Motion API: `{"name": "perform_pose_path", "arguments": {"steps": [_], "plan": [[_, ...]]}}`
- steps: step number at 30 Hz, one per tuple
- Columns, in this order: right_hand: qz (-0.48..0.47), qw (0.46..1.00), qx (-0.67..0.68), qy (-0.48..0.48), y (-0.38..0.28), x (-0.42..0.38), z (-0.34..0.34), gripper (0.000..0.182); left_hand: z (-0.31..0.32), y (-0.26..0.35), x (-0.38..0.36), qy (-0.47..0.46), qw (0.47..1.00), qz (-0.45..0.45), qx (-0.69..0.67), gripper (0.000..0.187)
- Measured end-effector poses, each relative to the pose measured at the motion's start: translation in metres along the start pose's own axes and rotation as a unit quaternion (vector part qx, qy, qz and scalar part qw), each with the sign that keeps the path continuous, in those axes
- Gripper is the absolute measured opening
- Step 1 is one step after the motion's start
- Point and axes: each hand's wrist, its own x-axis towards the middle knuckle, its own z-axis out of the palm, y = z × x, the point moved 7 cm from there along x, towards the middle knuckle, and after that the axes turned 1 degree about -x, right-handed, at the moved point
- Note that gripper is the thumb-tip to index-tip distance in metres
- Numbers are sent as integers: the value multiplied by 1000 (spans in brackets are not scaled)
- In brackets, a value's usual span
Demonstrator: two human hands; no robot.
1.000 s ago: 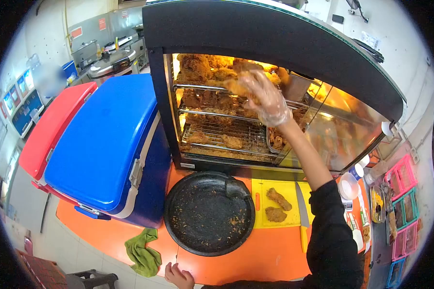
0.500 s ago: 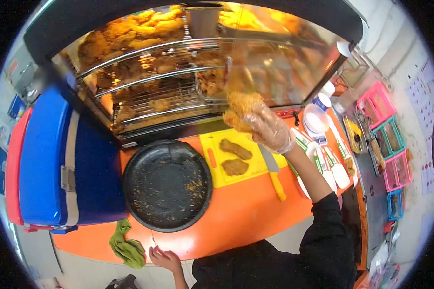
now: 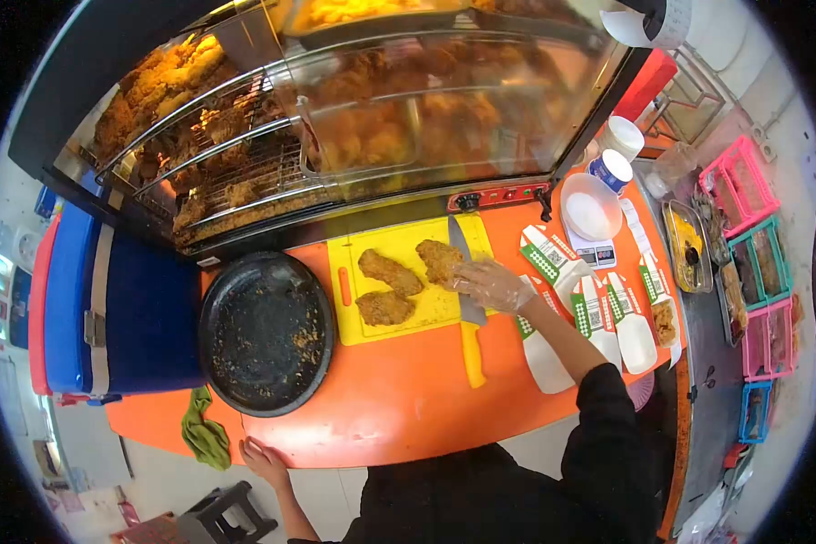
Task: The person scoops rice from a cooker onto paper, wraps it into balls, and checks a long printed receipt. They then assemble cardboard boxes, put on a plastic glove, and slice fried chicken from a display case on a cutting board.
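My right hand (image 3: pixel 491 283), in a clear plastic glove, has its fingers closed on a piece of fried chicken (image 3: pixel 439 261) at the yellow cutting board (image 3: pixel 444 313). Left of that piece lie another fried chicken piece (image 3: pixel 390 271) and a third, shorter chicken piece (image 3: pixel 385 308). Beneath my right hand runs a knife with a yellow handle (image 3: pixel 472 354); its blade lies across the board. My bare left hand (image 3: pixel 264 461) rests at the table's front edge, fingers stretched out and holding nothing. Close to it, a green cloth (image 3: pixel 205 430) hangs over the edge.
A black round pan (image 3: pixel 265 385) with crumbs sits left of the board, beside a blue cooler box (image 3: pixel 145 308). Behind stands a glass warming cabinet (image 3: pixel 335 204) of fried chicken. Paper food sleeves (image 3: pixel 587 313), a scale (image 3: pixel 598 252) and tubs (image 3: pixel 611 170) stand at right.
My right hand has come down from in front of the cabinet to the board with the fried chicken. The whole view has shifted. My left hand stays at the table edge.
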Motion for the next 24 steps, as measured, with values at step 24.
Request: {"name": "perform_pose_path", "arguments": {"steps": [24], "plan": [[220, 944, 146, -198, -75, 152, 55, 78, -2, 85, -55, -126, 981, 24, -144, 41]]}}
